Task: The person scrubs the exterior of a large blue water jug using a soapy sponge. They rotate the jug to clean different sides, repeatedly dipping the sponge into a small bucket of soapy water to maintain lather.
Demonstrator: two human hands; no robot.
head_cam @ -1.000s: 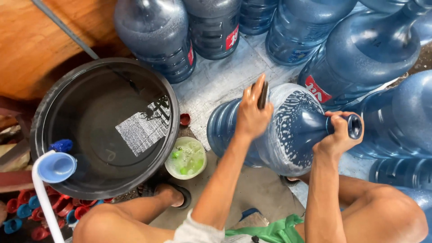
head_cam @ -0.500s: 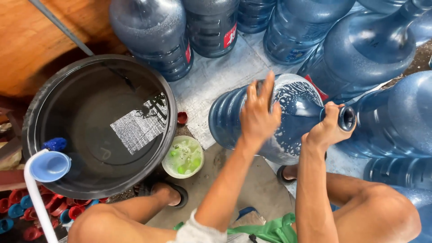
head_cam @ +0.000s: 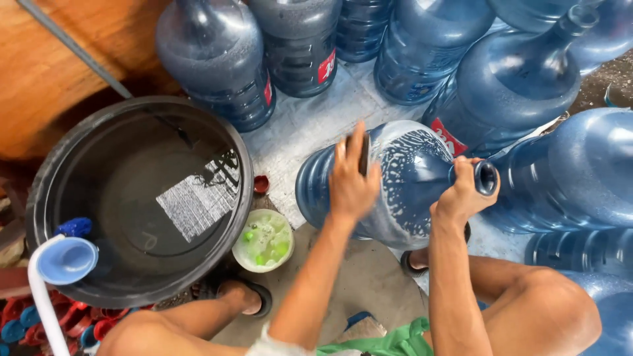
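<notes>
A big blue water jug [head_cam: 402, 191] lies on its side in front of me, its inside streaked with soap foam. My left hand [head_cam: 351, 181] presses flat on the jug's body, with a dark thing under the fingers. My right hand [head_cam: 461, 194] grips the jug's neck just behind the open mouth [head_cam: 486, 178], which points right. A small white bowl [head_cam: 264, 241] of soapy water with green bits sits on the ground to the left of the jug.
A large black tub [head_cam: 142, 198] of water stands at the left, with a white pipe and blue funnel [head_cam: 62, 264] at its near rim. Several blue jugs [head_cam: 514, 79] crowd the back and right. A red cap [head_cam: 261, 184] lies by the tub. My sandalled feet rest below.
The jug has turned and shifted slightly under my hands. My left hand has slid over its body while my right hand keeps its hold on the neck.
</notes>
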